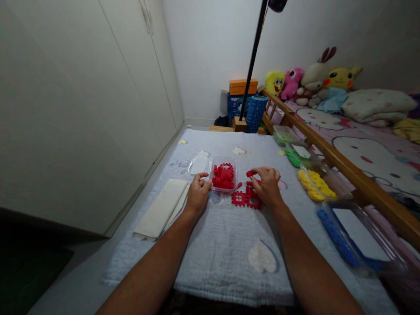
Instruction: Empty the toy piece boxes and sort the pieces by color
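My left hand [197, 192] grips the near left corner of a clear plastic box [233, 169] that holds several red building pieces [223, 177]. My right hand [268, 184] pinches one small red piece [250, 173] between thumb and fingers, just right of the box. Below that hand, flat red pieces joined together [244, 199] lie on the light blue blanket [226, 245]. The box's clear lid [198, 163] lies to the left of the box.
A folded white cloth [160, 209] lies at the blanket's left edge. Clear boxes of green [293, 157], yellow [315, 183] and blue pieces [341, 240] line the right side along a wooden bed rail [344, 164]. A black pole [252, 61] stands beyond the blanket. White cupboard doors run along the left.
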Available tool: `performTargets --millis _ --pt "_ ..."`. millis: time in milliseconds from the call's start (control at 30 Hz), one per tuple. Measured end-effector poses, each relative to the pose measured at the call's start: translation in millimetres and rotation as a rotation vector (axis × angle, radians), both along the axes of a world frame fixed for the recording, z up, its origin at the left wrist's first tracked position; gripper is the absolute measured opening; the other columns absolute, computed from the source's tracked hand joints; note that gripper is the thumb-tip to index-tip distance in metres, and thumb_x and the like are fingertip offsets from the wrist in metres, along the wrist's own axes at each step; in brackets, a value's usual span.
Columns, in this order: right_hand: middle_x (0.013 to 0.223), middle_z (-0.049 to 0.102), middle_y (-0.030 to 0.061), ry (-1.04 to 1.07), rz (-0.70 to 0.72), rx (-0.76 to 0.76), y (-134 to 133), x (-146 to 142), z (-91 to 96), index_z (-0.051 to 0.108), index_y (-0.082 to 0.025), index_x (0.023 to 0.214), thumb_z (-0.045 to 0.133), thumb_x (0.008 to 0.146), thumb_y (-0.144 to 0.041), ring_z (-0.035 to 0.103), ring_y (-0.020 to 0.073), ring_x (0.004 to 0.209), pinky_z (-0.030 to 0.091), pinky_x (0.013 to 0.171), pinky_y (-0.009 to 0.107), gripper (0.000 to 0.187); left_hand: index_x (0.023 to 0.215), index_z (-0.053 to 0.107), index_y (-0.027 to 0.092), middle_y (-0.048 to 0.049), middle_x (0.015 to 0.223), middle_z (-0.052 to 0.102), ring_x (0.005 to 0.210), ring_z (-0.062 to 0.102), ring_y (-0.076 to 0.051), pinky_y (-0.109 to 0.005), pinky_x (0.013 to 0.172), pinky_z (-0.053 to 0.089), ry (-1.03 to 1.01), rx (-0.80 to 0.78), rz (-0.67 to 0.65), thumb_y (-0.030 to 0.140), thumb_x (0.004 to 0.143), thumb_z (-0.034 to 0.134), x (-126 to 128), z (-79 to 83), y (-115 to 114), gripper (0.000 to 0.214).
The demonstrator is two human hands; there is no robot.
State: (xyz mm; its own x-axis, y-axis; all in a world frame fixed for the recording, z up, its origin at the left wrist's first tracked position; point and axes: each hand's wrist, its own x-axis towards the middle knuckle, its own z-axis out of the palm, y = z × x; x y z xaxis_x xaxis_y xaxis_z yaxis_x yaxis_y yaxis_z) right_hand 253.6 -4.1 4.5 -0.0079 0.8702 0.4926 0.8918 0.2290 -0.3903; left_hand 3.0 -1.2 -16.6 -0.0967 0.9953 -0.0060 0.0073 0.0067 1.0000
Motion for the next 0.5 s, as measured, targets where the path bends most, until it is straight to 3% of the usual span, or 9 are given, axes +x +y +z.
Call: performTargets --millis 167,300,500 --pt "0.107 0.074 0.0059 0.032 0.151 0.001 -7.5 -30.4 8.2 0.071 -0.026 0.107 0.057 0.093 -0.029 0.053 0.0266 0.112 0.026 0.107 0.044 0.020 0.107 0.056 0.020 0.0097 0.055 0.047 0.050 0.044 -0.010 -0.021 0.052 0.031 -0.013 -0.006 0.006 0.039 0.076 0.062 1.3 1.4 -0.3 0.037" --pt "0.111 0.072 0.0080 0.018 0.150 -0.003 -7.6 -45.7 5.5 0.070 -0.024 0.113 0.056 0.093 -0.027 0.051 0.0269 0.115 0.028 0.106 0.042 0.024 0.107 0.056 0.020 0.0097 0.054 0.047 0.051 0.044 -0.011 -0.021 0.053 0.032 -0.024 0.001 -0.001 0.038 0.077 0.062 1.4 2.6 -0.8 0.036" --pt "0.117 0.070 0.0098 0.040 0.042 0.011 -2.5 -24.3 0.8 0.068 -0.022 0.116 0.053 0.092 -0.025 0.051 0.0276 0.115 0.030 0.105 0.043 0.029 0.107 0.056 0.020 0.0097 0.055 0.047 0.050 0.044 -0.010 -0.021 0.052 0.031 -0.013 0.002 0.000 0.037 0.077 0.062 1.2 3.3 -1.5 0.035"
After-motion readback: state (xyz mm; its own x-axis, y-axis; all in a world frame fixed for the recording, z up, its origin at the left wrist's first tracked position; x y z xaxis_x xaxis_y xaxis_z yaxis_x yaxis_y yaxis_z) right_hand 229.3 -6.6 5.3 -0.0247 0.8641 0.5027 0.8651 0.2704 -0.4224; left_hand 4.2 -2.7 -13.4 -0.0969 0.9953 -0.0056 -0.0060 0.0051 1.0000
